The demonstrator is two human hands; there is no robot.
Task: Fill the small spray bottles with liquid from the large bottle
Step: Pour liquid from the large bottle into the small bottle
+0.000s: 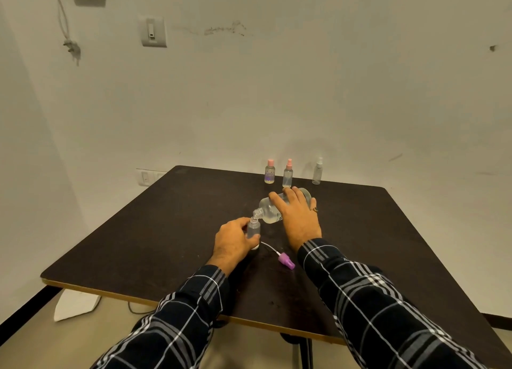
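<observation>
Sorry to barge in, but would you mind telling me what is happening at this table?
A person is pouring. The right hand tilts the large clear bottle, its mouth just over the open neck of a small spray bottle, which the left hand holds upright on the dark table. A purple spray head lies nearby. Three capped small bottles stand at the far edge.

head-worn view, looking forward and down, table near
</observation>
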